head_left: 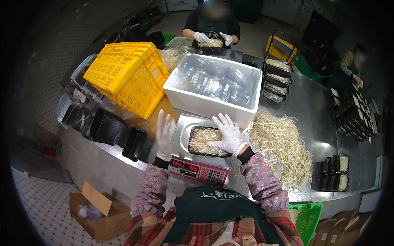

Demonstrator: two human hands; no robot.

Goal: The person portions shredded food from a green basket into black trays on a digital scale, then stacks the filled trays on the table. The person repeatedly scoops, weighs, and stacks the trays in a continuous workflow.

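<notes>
Right in front of me, a digital scale (198,169) with a red keypad panel and lit display carries a black tray (223,154) filled with pale bean sprouts (202,139). My right hand (228,135), in a white glove, lies over the tray's right side with fingers spread, its fingertips on or just above the sprouts. My left hand (163,134), gloved too, is raised beside the scale's left edge, fingers apart and holding nothing. A large loose heap of bean sprouts (281,149) covers the steel table right of the scale.
Beyond the scale stands a white foam box (209,107) of clear plastic lids. A yellow crate (123,78) leans at left, near black trays (107,128). Stacked filled trays (277,78) stand at back right. Across the table, a co-worker's gloved hands (202,37) hold a tray.
</notes>
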